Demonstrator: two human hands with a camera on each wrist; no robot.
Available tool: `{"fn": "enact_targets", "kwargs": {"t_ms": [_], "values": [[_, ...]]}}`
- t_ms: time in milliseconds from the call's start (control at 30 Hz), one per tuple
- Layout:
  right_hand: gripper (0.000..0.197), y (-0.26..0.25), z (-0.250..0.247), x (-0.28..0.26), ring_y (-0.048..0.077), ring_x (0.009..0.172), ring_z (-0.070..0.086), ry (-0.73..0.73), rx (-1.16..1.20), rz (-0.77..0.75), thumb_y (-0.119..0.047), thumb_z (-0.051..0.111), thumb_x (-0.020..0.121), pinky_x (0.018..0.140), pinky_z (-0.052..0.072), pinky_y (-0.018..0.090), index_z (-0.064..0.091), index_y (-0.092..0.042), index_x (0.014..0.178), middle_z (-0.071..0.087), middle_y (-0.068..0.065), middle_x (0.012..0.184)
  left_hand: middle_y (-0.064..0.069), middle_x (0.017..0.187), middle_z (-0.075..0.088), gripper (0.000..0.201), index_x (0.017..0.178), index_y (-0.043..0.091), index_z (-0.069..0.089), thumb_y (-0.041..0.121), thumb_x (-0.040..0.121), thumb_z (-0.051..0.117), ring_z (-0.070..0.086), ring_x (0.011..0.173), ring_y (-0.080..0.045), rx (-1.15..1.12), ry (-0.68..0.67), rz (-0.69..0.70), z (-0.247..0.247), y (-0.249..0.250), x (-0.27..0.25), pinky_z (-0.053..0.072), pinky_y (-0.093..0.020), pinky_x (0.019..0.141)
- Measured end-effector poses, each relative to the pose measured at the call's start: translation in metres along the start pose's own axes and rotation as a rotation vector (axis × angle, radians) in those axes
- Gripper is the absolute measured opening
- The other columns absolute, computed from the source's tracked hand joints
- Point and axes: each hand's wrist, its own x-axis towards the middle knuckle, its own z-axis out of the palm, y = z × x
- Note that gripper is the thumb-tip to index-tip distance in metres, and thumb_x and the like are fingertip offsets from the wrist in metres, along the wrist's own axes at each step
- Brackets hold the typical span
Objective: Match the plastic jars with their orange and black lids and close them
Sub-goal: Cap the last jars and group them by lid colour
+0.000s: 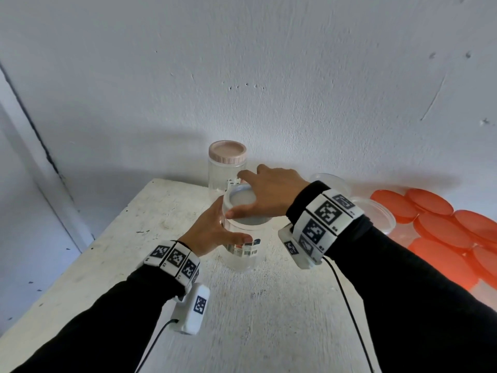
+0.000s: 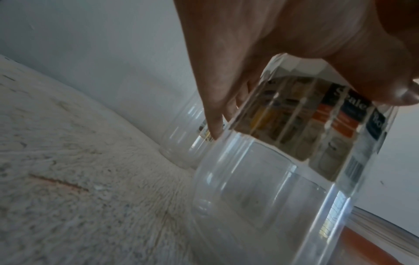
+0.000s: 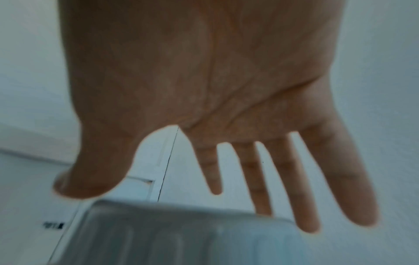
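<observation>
A clear plastic jar [image 1: 242, 254] with a printed label stands on the white table [image 1: 121, 251]. My left hand [image 1: 215, 230] grips its side, thumb on the label; in the left wrist view the left hand [image 2: 310, 113] wraps the jar [image 2: 260, 188]. A pale grey lid [image 1: 243, 204] sits on the jar's mouth. My right hand [image 1: 242, 193] is spread over the lid, thumb at the near rim. In the right wrist view the right hand [image 3: 192, 199] shows straight, splayed fingers just above the blurred lid [image 3: 181, 233].
A second clear jar [image 1: 227, 173] with a pale pink lid [image 1: 227, 152] stands behind, against the wall. Several orange lids [image 1: 443, 224] lie heaped at the right beside clear tubs [image 1: 376, 211]. The table's left edge runs diagonally.
</observation>
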Motion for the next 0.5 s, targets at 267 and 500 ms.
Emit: {"fn": "enact_targets", "kwargs": {"t_ms": [267, 500], "values": [[0.070, 0.003, 0.001, 0.004, 0.018, 0.113, 0.048, -0.024, 0.172, -0.103, -0.057, 0.067, 0.071, 0.084, 0.041, 0.030, 0.038, -0.043, 0.133, 0.045, -0.004, 0.126, 0.002, 0.129, 0.057, 0.102, 0.135, 0.026, 0.038, 0.038, 0.047, 0.089, 0.051, 0.122, -0.014, -0.008, -0.007, 0.010, 0.001, 0.001, -0.001, 0.039, -0.046, 0.104], [0.071, 0.007, 0.006, 0.005, 0.020, 0.119, 0.046, -0.002, 0.107, -0.160, -0.064, 0.059, 0.075, 0.093, 0.042, 0.035, 0.033, -0.042, 0.138, 0.044, -0.002, 0.133, 0.003, 0.126, 0.058, 0.104, 0.134, 0.027, 0.038, 0.043, 0.044, 0.089, 0.052, 0.120, -0.012, -0.002, -0.007, -0.004, 0.002, 0.004, 0.000, 0.041, -0.044, 0.103]]}}
